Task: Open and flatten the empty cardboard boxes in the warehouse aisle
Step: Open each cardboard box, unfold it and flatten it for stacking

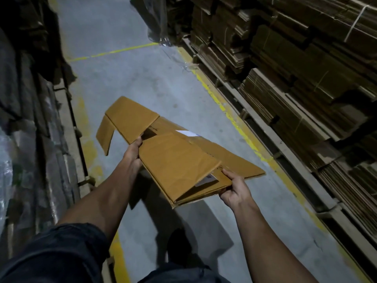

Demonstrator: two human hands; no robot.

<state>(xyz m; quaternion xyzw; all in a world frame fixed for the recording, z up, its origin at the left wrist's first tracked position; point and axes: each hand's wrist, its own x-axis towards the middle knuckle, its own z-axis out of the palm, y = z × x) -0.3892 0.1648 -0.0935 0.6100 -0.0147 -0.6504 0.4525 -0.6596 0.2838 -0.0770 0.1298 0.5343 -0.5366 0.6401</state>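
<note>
Both my hands hold one flattened cardboard box (179, 160) in the air above the grey floor (126, 78): my left hand (133, 153) grips its left edge, my right hand (234, 188) pinches its near corner. Stacked cardboard (295, 68) stands to the box's right.

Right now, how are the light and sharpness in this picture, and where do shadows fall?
Head view: dim light; the flattened cardboard box, held by the left hand and right hand, is the brightest, fairly sharp part; the left-side goods are dark and smeared; a shadow lies on the floor under the box; straight lines bend toward the edges.
</note>
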